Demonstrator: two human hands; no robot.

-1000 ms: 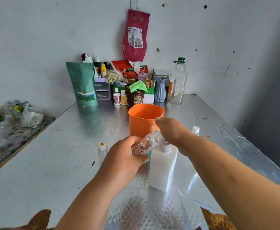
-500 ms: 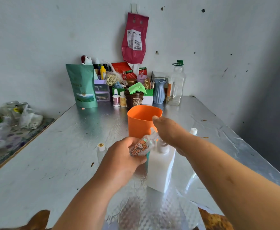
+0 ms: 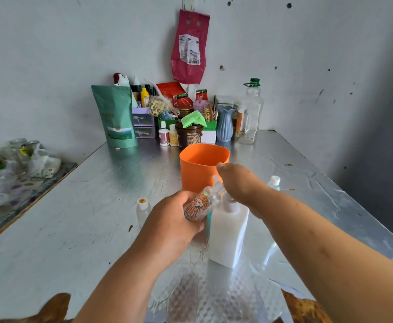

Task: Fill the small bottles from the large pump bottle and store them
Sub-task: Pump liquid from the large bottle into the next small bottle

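My left hand [image 3: 174, 217] grips a small clear bottle [image 3: 201, 203] with an orange cartoon sticker, tilted so its mouth points at the pump nozzle. The large white pump bottle [image 3: 228, 234] stands on the metal table just right of that hand. My right hand [image 3: 240, 183] lies over the pump head and covers it; how its fingers lie is hidden. Another small bottle with a white cap [image 3: 143, 209] stands to the left. A third small capped bottle [image 3: 273, 183] stands behind my right arm.
An orange cup [image 3: 202, 166] stands directly behind the hands. Jars, pouches, a blue vase [image 3: 224, 123] and a tall clear bottle [image 3: 250, 113] crowd the back wall. A second table with glass jars [image 3: 16, 155] adjoins at the left. The metal table's edge runs along the right.
Hands and bottles keep their pose; the small bottle stays at the nozzle. My head has shifted slightly, so the scene sits a little differently in view.
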